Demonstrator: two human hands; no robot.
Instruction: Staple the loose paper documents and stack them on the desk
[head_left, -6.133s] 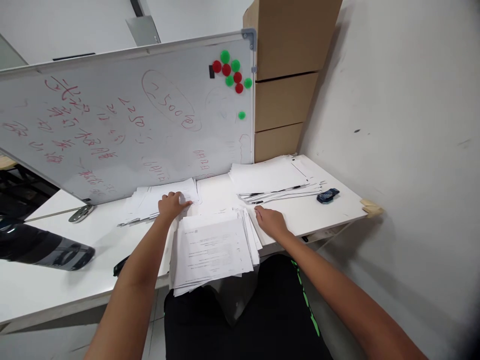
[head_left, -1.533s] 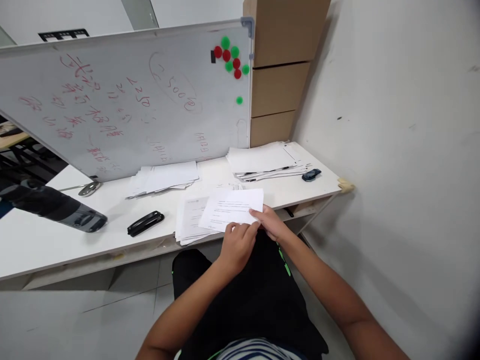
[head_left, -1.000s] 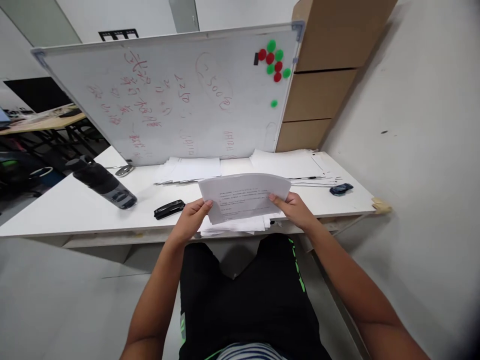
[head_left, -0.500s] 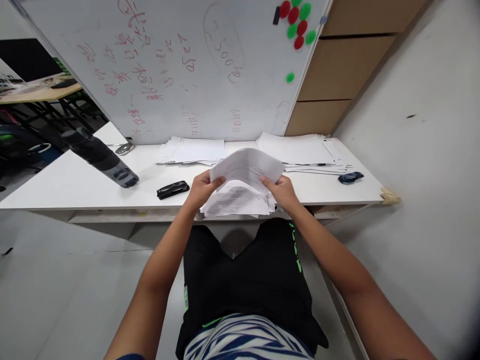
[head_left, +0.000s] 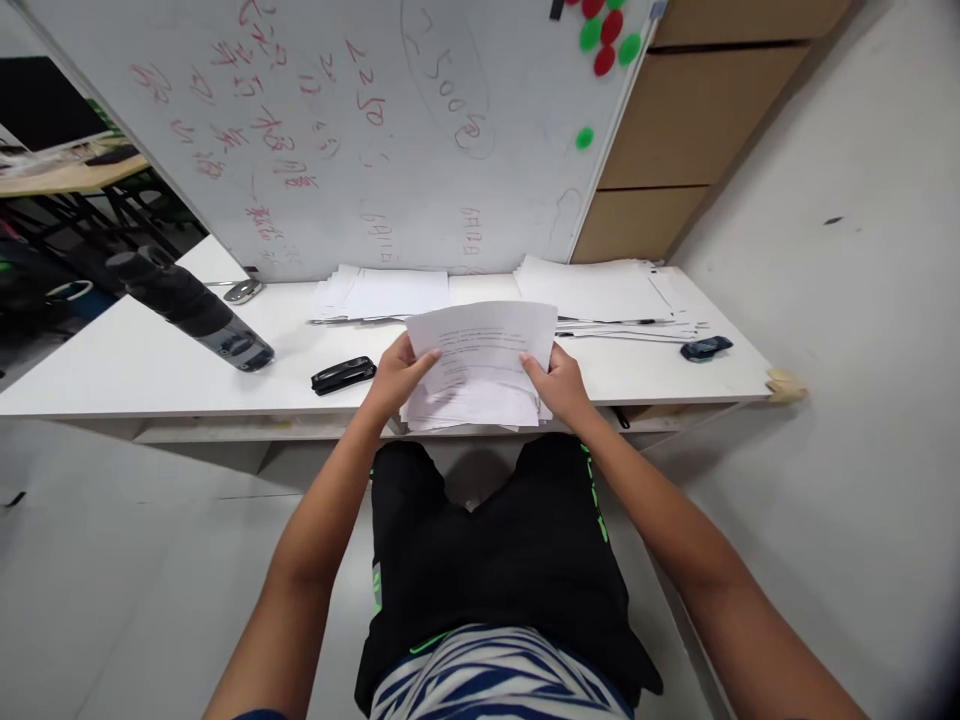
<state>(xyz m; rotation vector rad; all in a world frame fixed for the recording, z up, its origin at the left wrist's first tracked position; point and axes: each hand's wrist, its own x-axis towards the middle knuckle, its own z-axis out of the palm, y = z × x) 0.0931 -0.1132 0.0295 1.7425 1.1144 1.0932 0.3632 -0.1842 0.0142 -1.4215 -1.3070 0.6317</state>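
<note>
A printed sheet of paper (head_left: pixel 484 340) is held up between my two hands, its text facing me. My left hand (head_left: pixel 401 377) pinches its left edge, thumb on the front. At the right edge my right hand (head_left: pixel 561 383) grips it the same way. Below and behind the sheet lies a stack of printed papers (head_left: pixel 472 408) at the desk's front edge, partly covered by it. Whether one sheet or more is in my hands cannot be made out. A black stapler (head_left: pixel 343 375) rests on the desk left of my left hand.
Two paper piles, the left pile (head_left: pixel 397 292) and the right pile (head_left: pixel 600 290), lie at the back of the white desk (head_left: pixel 292 395). A dark bottle (head_left: pixel 195 312), a mouse (head_left: pixel 243 291) and a small dark object (head_left: pixel 706 348) stand around. Behind is a whiteboard (head_left: pixel 517 120).
The sheet was arched upward with the stack showing beneath; now it is flatter, its lower part down over the stack. Both hands still hold its sides. The view has shifted slightly.
</note>
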